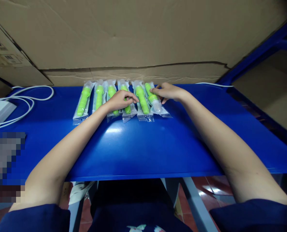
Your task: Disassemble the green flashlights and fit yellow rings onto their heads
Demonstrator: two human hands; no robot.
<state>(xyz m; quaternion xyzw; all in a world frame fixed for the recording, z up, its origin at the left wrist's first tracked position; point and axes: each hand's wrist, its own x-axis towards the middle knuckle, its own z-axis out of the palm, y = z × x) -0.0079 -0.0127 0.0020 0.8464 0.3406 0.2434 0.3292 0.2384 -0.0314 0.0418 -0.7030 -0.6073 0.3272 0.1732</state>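
Observation:
A row of several lime-green plastic tubes with clear caps, each sealed in a clear bag, lies along the back of the blue table. The leftmost packet [84, 101] lies apart from my hands. My left hand [119, 100] is over the middle packets, fingers loosely bent and apart, holding nothing; it partly hides the third packet [112, 91] and the fourth packet [127, 109]. Its fingertips come near the fifth packet [142, 100]. At the row's right end, my right hand [169, 91] pinches the side of the last packet [155, 103], which is slanted with its clear cap towards me.
A cardboard panel [133, 35] stands behind the blue table [138, 148]. On the left are a white cable [33, 103], a white device [3, 111] and a pixelated patch. Another white cable [213, 84] runs along the back right. A blue frame [254, 54] rises at the right.

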